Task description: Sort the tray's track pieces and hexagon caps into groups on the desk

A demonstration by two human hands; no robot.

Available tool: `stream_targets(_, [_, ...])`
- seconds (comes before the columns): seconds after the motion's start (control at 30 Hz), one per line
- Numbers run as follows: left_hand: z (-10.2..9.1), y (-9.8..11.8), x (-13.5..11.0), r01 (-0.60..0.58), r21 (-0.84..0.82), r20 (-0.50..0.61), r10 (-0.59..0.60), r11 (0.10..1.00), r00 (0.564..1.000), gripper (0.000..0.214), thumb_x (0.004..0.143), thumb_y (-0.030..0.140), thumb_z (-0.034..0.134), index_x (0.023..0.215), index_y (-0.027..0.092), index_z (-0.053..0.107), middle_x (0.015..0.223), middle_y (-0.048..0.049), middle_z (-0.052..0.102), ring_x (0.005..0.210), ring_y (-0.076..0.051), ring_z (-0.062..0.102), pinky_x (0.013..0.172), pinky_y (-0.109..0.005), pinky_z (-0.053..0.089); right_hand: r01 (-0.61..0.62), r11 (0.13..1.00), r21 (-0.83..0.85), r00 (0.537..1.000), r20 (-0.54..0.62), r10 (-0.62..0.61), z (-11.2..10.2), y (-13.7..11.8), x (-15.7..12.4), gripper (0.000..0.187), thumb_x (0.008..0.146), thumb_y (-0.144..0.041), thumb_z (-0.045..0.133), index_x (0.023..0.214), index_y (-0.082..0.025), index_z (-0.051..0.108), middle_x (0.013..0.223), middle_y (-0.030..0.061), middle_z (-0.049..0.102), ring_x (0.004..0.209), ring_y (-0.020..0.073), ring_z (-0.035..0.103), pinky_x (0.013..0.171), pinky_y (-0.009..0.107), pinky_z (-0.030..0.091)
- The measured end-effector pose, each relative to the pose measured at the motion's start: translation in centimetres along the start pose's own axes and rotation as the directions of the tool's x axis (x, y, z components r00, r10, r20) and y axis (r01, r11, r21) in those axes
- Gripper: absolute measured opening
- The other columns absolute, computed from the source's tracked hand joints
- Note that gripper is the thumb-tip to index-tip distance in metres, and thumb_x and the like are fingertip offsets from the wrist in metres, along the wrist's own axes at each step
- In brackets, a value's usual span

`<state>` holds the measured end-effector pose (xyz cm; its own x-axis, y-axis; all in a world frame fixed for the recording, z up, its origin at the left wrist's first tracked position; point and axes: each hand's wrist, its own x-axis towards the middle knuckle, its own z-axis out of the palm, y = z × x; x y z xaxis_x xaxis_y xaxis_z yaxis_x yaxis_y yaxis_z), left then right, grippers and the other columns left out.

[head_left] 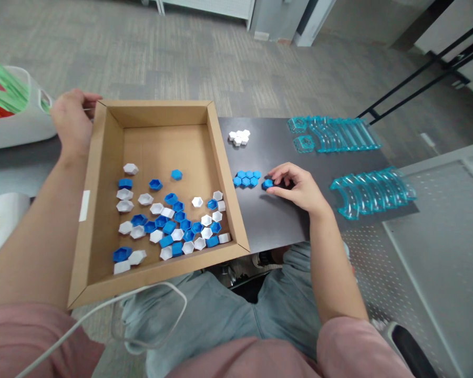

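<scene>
My right hand pinches a blue hexagonal piece between thumb and forefinger, low over the dark tabletop. Just left of it, several blue hexagonal pieces lie packed together in rows. Farther back sits a small cluster of white hexagonal pieces. My left hand grips the far left corner of a shallow cardboard box, its fingers bent around the edge and partly hidden. Inside the box, loose blue and white hexagonal pieces are scattered, mostly toward the near side.
Clear teal plastic parts stand in two rows, a far row and a near row, at the table's right. A white bin with green and orange strips is at left. A pale cable crosses near my lap.
</scene>
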<state>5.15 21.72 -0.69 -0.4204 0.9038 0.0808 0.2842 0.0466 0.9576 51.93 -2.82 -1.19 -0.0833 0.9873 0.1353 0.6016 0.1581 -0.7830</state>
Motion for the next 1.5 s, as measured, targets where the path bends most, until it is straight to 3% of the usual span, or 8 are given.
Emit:
stream_targets(0.23, [0.2, -0.3, -0.1, -0.038, -0.056, -0.019, 0.037, 0.998, 0.999, 0.032, 0.1, 0.025, 0.047, 0.079, 0.03, 0.072, 0.093, 0.0016, 0.08, 0.112, -0.021, 0.075, 0.102, -0.033, 0.064, 0.05, 0.994, -0.097, 0.999, 0.018, -0.049, 0.1, -0.1, 0.0, 0.03, 0.094, -0.054, 0.087, 0.095, -0.027, 0.075, 0.104, 0.0068, 0.083, 0.088, 0.023, 0.072, 0.076, 0.037, 0.055])
stream_targets(0.4, [0.3, 0.4, -0.3, 0.019, -0.054, -0.023, -0.02, 0.998, 1.0, 0.035, 0.106, 0.018, 0.048, 0.08, 0.026, 0.071, 0.082, 0.0015, 0.071, 0.109, -0.018, 0.074, 0.1, -0.029, 0.063, 0.065, 0.995, -0.078, 0.998, 0.029, -0.063, 0.8, -0.3, 0.1, 0.023, 0.094, -0.047, 0.087, 0.102, -0.027, 0.078, 0.106, 0.0059, 0.084, 0.086, 0.0219, 0.073, 0.076, 0.037, 0.053])
stream_targets(0.57, [0.4, 0.7, -0.5, 0.03, -0.069, -0.028, -0.032, 0.997, 0.999, 0.04, 0.108, 0.015, 0.043, 0.082, 0.025, 0.071, 0.082, 0.002, 0.068, 0.103, -0.014, 0.072, 0.099, -0.022, 0.06, 0.043, 0.994, -0.103, 0.998, 0.041, -0.039, 1.0, -0.5, 0.3, 0.027, 0.094, -0.049, 0.087, 0.107, -0.027, 0.077, 0.099, 0.0045, 0.082, 0.084, 0.0224, 0.072, 0.078, 0.037, 0.054])
stream_targets(0.83, [0.3, -0.2, 0.3, -0.008, -0.099, -0.015, 0.006, 0.995, 1.0, 0.038, 0.108, 0.015, 0.047, 0.083, 0.025, 0.075, 0.082, 0.0008, 0.071, 0.104, -0.019, 0.072, 0.096, -0.029, 0.061, 0.064, 0.994, -0.083, 0.998, 0.028, -0.062, 1.1, -0.2, 0.5, 0.029, 0.095, -0.05, 0.09, 0.106, -0.027, 0.077, 0.098, 0.004, 0.08, 0.081, 0.0212, 0.07, 0.076, 0.036, 0.052])
stream_targets(1.03, [0.7, -0.4, 0.7, 0.031, -0.242, -0.023, -0.038, 0.97, 0.999, 0.046, 0.118, 0.023, 0.042, 0.083, 0.016, 0.072, 0.088, -0.0073, 0.065, 0.097, -0.017, 0.065, 0.097, -0.022, 0.057, 0.04, 0.999, -0.014, 0.999, -0.004, -0.04, 1.5, 0.3, 0.7, 0.042, 0.089, -0.058, 0.097, 0.107, -0.027, 0.077, 0.087, 0.0012, 0.078, 0.076, 0.0204, 0.069, 0.07, 0.035, 0.048])
stream_targets(1.2, [1.0, -0.9, 1.0, 0.021, -0.262, -0.007, -0.024, 0.965, 1.0, 0.043, 0.118, 0.022, 0.044, 0.085, 0.016, 0.072, 0.088, -0.0078, 0.061, 0.093, -0.017, 0.062, 0.093, -0.024, 0.059, 0.031, 0.999, 0.039, 0.999, -0.021, -0.03, 1.1, 0.4, 0.5, 0.052, 0.081, -0.06, 0.103, 0.111, -0.029, 0.074, 0.099, 0.0025, 0.081, 0.078, 0.0211, 0.07, 0.072, 0.037, 0.051])
stream_targets(1.33, [1.3, -0.9, 0.6, -0.03, -0.293, -0.028, 0.022, 0.956, 0.999, 0.044, 0.116, 0.02, 0.043, 0.082, 0.017, 0.07, 0.082, -0.0069, 0.059, 0.085, -0.019, 0.058, 0.086, -0.028, 0.058, 0.037, 0.995, 0.096, 0.997, -0.071, -0.031, 0.7, 0.9, 0.4, 0.048, 0.087, -0.064, 0.097, 0.113, -0.031, 0.074, 0.091, 0.0003, 0.073, 0.076, 0.0203, 0.065, 0.069, 0.037, 0.053])
stream_targets(1.5, [1.4, 0.0, -0.4, -0.035, -0.36, -0.033, 0.025, 0.932, 0.999, 0.047, 0.113, 0.009, 0.042, 0.074, 0.017, 0.067, 0.074, -0.0049, 0.056, 0.072, -0.017, 0.05, 0.075, -0.028, 0.048, 0.059, 0.995, 0.081, 0.982, -0.186, -0.043, 1.0, 0.4, 0.5, 0.043, 0.094, -0.071, 0.087, 0.102, -0.03, 0.074, 0.086, 0.0, 0.07, 0.072, 0.0196, 0.061, 0.066, 0.036, 0.053])
